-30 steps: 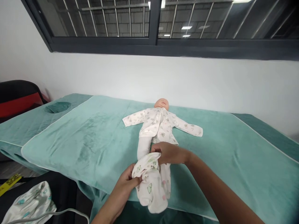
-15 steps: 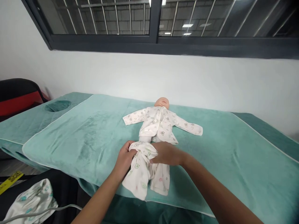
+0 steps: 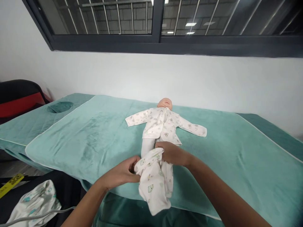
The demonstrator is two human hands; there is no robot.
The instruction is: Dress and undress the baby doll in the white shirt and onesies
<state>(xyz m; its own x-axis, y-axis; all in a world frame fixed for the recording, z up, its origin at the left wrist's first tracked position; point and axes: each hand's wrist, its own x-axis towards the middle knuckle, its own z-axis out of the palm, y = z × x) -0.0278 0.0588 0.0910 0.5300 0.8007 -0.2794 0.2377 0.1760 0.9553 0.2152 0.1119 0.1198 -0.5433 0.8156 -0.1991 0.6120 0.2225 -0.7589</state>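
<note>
One massage bed (image 3: 30, 118) fills most of my view, with a green velvety cover (image 3: 94, 135) over it. On the cover lies a doll (image 3: 165, 103), face up, head toward the wall (image 3: 106, 74), arms out in the sleeves of a printed white jacket (image 3: 155, 121). Its front parts a little below the chest. Below the hem, one white leg (image 3: 147, 146) shows, and the printed trousers (image 3: 152, 189) are bunched over the lower legs, hanging toward me past the cover's edge. My right hand (image 3: 174, 153) grips their top edge between the legs, fingertips partly hidden. My left hand (image 3: 123, 171) curves around the outer edge, thumb and fingers at the cloth; how firmly they pinch, I cannot tell. Handling this well, I judge, calls for an even hold on both sides, the leg straight, and short gentle tugs, since the folds near my thumb could catch or twist.
</note>
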